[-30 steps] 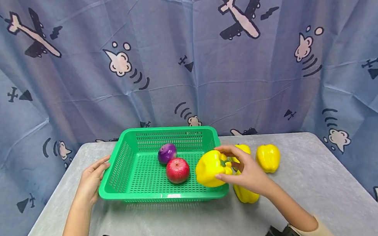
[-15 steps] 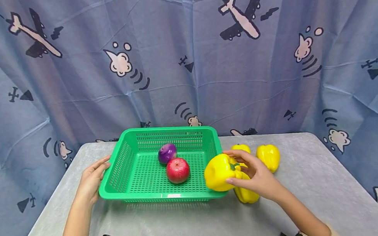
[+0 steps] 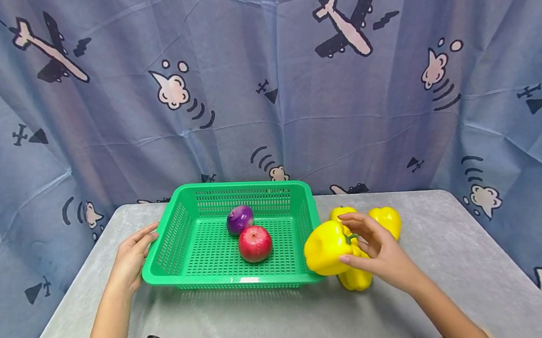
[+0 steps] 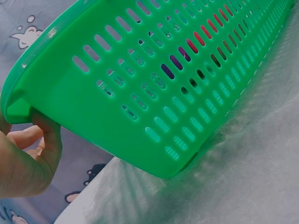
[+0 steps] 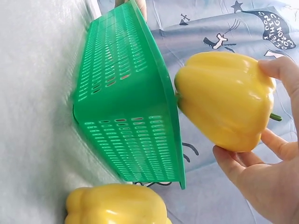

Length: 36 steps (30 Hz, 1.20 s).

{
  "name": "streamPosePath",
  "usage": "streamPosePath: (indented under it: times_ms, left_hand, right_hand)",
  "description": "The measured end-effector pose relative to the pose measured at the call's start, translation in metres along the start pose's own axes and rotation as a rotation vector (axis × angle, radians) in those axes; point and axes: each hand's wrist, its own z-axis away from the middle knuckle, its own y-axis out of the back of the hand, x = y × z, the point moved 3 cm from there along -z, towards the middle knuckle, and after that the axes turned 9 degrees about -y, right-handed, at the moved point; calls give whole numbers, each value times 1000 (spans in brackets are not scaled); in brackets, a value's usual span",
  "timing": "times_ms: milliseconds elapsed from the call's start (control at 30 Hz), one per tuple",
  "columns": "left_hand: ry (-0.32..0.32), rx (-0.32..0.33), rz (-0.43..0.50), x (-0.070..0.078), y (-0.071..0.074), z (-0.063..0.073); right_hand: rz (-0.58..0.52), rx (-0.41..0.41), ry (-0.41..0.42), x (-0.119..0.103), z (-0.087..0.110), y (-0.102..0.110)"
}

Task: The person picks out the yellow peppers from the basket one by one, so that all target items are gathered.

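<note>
My right hand (image 3: 383, 254) holds a yellow bell pepper (image 3: 327, 249) by its stem end, thumb on one side and fingers on the other. In the right wrist view this bell pepper (image 5: 224, 98) is just above the rim of a green plastic basket (image 5: 133, 107). At the basket's left side, my left hand (image 3: 128, 258) grips the rim; the left wrist view has the fingers (image 4: 49, 140) curled under it. Inside the basket (image 3: 204, 288) lie a purple onion (image 3: 240, 220) and a red apple (image 3: 255, 244), side by side.
Right of the basket, more yellow bell peppers rest on the grey tabletop (image 3: 239, 334): one in front (image 3: 355, 280), one behind (image 3: 342, 212), and one farther right (image 3: 388, 220), partly behind my right hand. A blue printed curtain (image 3: 241, 83) hangs behind the table.
My right hand has moved rightward and slightly toward me with the bell pepper, from over the basket's inside to its right rim. My left hand and the basket have stayed put.
</note>
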Motion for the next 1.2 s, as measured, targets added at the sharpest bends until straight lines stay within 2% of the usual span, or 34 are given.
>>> streamPosePath:
  times_ms: [367, 800, 1200]
  left_hand:
    - [8, 3, -1, 0, 0, 0]
    - [2, 9, 21, 0, 0, 0]
    - [5, 8, -1, 0, 1, 0]
  right_hand:
    - [-58, 9, 49, 8, 8, 11]
    - [-47, 55, -7, 16, 14, 23]
    - [-25, 104, -15, 23, 22, 37]
